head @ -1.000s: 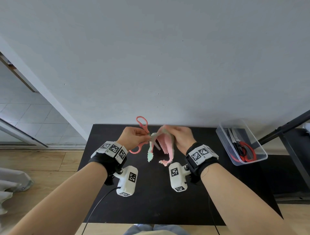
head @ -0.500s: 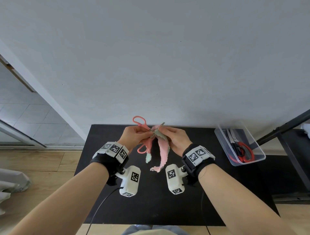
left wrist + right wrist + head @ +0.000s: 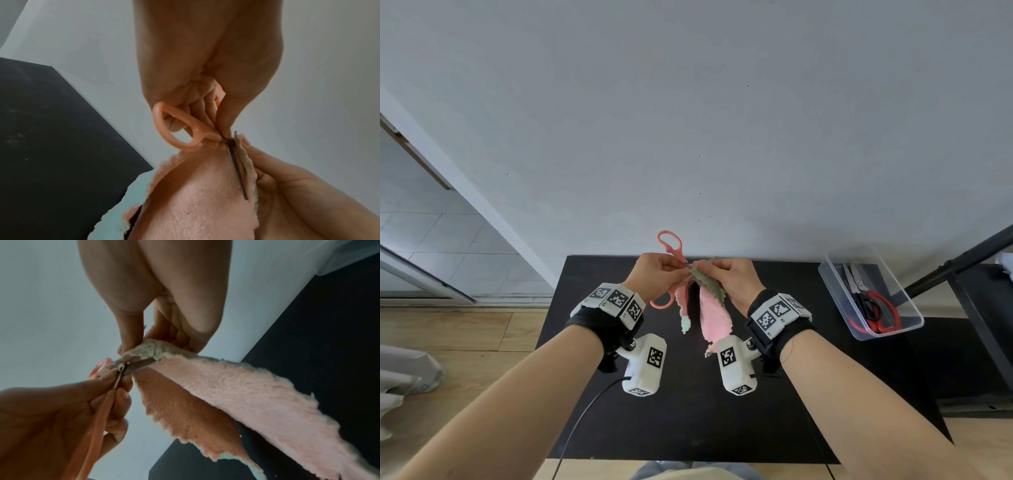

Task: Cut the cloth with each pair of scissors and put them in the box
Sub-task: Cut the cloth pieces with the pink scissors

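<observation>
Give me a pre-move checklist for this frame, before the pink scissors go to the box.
1. Left hand grips the pink scissors: ok.
2. Right hand pinches the cloth at its top edge: ok.
3. Blades lie in the cloth, as the right wrist view shows: ok. Whether the cut is finished: cannot tell.
4. Right hand's fingers clear of the blades: not ok, they sit right beside them.
5. Box open, at the table's right side: ok.
6. Red and black scissors already in the box, room left beside them: ok.
</observation>
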Motion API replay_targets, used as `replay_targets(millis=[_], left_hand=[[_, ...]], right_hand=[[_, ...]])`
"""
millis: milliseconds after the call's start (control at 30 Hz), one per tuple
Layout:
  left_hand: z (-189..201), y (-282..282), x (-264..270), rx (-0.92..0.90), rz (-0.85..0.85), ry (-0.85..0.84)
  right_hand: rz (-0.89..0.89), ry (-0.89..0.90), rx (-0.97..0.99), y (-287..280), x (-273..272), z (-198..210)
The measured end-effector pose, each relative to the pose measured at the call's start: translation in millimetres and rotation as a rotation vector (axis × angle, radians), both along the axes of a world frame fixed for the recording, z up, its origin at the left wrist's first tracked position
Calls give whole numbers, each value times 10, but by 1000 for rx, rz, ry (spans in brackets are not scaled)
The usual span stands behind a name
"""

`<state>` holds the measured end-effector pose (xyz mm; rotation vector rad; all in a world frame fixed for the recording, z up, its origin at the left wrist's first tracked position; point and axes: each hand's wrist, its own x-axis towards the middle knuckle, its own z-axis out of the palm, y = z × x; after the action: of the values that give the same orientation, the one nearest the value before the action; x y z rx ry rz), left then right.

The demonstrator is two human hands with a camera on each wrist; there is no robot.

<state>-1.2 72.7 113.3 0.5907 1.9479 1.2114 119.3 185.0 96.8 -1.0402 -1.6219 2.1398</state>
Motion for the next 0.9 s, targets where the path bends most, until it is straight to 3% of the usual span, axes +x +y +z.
replay_targets(millis=[233, 400, 533, 733, 900], left_hand=[[13, -37, -9, -12, -7, -39], [-25, -104, -33, -11, -5, -62], [-30, -157, -49, -62, -12, -65], [1, -197, -66, -152, -155, 65], [-8, -210, -54, -127, -109, 113]], right_hand=[[-42, 27, -88, 103, 75, -5], [-175, 29, -180, 286, 166, 19], [-152, 6, -166, 355, 213, 45], [-160, 13, -161, 330, 243, 19], [-180, 23, -170, 334, 241, 1]])
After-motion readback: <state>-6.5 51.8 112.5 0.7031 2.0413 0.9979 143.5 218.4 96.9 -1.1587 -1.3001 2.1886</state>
